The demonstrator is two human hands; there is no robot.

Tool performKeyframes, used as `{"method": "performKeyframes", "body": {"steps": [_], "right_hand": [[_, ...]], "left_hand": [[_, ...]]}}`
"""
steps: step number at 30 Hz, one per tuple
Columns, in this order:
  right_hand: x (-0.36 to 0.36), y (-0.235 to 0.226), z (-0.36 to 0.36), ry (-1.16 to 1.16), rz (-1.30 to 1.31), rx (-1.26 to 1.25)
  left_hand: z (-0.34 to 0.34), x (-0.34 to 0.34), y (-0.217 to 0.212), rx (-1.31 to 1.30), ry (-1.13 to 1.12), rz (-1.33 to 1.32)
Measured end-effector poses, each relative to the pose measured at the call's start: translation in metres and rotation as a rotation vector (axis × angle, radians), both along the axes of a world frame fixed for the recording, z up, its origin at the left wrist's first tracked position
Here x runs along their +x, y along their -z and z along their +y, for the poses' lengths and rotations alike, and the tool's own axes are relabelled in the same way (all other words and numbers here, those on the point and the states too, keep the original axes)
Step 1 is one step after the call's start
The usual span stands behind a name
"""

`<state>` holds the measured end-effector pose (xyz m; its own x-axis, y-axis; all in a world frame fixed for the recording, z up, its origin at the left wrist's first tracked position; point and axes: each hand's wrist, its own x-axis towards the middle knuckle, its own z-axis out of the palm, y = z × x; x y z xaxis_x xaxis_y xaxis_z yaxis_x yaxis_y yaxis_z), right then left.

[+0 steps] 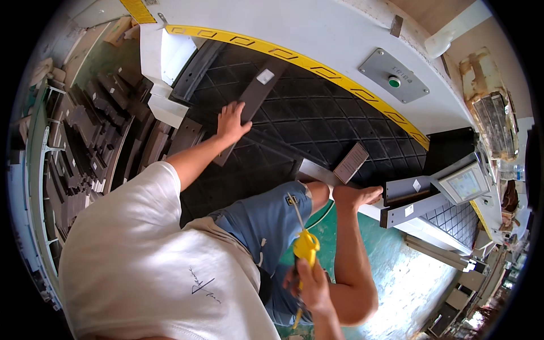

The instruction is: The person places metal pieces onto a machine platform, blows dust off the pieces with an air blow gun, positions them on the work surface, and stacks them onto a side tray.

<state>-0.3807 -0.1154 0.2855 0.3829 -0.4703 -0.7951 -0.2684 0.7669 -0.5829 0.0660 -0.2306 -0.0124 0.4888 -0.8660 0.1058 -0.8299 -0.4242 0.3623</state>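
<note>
My left hand (231, 122) lies on a long dark brown board (262, 85) with a white label, its fingers spread over the board's left edge. The board slants across a black quilted mat (334, 124). Lower down, my right hand (315, 286) is closed around the handle of a yellow air blow gun (306, 246). Its thin metal nozzle points up toward my blue shorts, and part of the grip is hidden by the fingers. A small brown box-shaped piece (351, 163) rests on the mat's near edge, beside my bare foot.
Stacks of dark boards (93, 130) fill the left side. A white machine frame with a yellow striped edge (323, 71) arches over the mat, carrying a green button (394, 82). At right stand labelled dark panels (412, 209) and a small screen (464, 182). The floor (391, 272) is green.
</note>
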Motion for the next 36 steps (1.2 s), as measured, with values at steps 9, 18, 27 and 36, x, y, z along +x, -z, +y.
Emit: {"method": "performKeyframes", "body": {"steps": [9,18,27,36], "right_hand": [[0.117,0.128,-0.055,-0.409,0.270,-0.568],[0.153,0.154,-0.151,-0.185,0.532,-0.742],[0.174,0.162,-0.170,-0.168,0.447,-0.621],[0.159,0.138,-0.153,-0.099,0.234,-0.436]], "left_hand": [[0.117,-0.067,-0.004,-0.070,0.185,-0.010],[0.156,-0.081,-0.009,0.053,0.187,0.036],[0.155,-0.084,-0.009,0.042,0.200,0.069],[0.121,-0.086,-0.014,0.028,0.190,0.051]]}}
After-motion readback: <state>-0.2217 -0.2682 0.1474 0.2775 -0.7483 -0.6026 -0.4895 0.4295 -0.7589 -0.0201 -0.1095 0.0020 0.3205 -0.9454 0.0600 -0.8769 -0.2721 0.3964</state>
